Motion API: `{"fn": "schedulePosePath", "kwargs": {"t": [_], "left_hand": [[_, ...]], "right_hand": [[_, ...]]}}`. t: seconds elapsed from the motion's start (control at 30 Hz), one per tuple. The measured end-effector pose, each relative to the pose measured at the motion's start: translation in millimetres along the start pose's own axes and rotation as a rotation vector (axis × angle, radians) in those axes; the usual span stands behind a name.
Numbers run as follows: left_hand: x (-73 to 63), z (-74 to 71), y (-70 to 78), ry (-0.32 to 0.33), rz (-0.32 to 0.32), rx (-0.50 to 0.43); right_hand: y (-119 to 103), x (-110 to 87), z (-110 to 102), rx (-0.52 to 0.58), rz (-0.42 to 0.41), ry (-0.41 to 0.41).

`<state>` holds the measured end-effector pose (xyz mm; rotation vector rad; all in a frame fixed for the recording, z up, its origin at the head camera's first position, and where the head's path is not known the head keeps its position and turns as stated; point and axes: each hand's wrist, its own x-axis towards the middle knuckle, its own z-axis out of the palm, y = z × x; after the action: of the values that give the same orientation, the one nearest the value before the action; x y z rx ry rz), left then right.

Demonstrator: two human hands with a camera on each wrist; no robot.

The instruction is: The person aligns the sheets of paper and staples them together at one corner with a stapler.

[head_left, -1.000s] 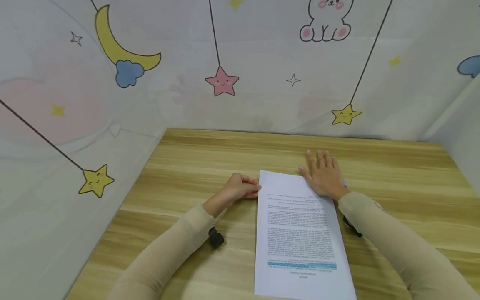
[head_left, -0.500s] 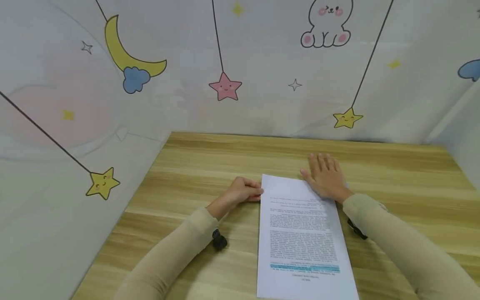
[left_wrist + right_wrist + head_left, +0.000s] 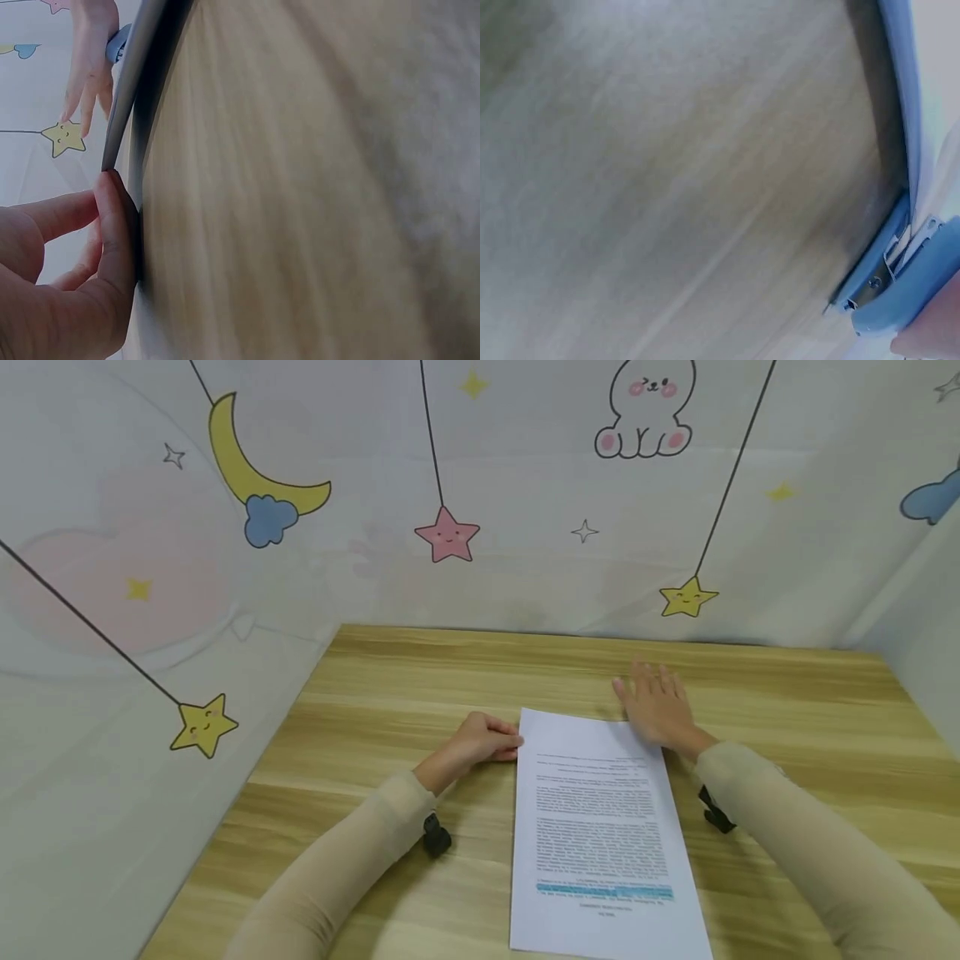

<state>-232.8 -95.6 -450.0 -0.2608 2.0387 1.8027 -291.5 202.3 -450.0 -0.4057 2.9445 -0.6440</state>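
Note:
A stack of printed paper sheets [image 3: 600, 827] lies on the wooden table, its text upside down with a blue highlighted band near the close end. My left hand [image 3: 476, 743] pinches the left edge by the far corner between thumb and fingers, which hold it slightly off the tabletop in the left wrist view. A light blue stapler [image 3: 907, 304] has the opposite edge of the paper between its arms. Over that far right corner my right hand [image 3: 662, 714] rests on the stapler with straight, spread fingers, hiding it in the head view.
The wooden table [image 3: 420, 677] reaches back to a white cloth wall [image 3: 525, 585] printed with stars, a moon and an animal. Cloth also stands along the left and right sides. A black wrist camera [image 3: 435, 839] hangs under the left sleeve, another [image 3: 716, 810] under the right.
The right hand has shifted slightly to the right, its thumb coming away from the paper's top edge. The left hand keeps its pinch and the paper stays in place.

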Motion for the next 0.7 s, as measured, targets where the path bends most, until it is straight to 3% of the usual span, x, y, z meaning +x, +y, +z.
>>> {"fn": "schedulePosePath", "kwargs": {"t": [0.3, 0.47, 0.7], "left_hand": [[1.3, -0.7, 1.9, 0.005, -0.002, 0.006], [-0.8, 0.1, 3.5, 0.005, -0.003, 0.006], [-1.6, -0.1, 1.7, 0.012, -0.001, -0.002]], "right_hand": [[2.4, 1.9, -17.1, 0.118, -0.033, -0.005], [3.7, 0.0, -34.6, 0.175, -0.1, -0.018], [7.2, -7.4, -49.2, 0.208, -0.146, -0.094]]}}
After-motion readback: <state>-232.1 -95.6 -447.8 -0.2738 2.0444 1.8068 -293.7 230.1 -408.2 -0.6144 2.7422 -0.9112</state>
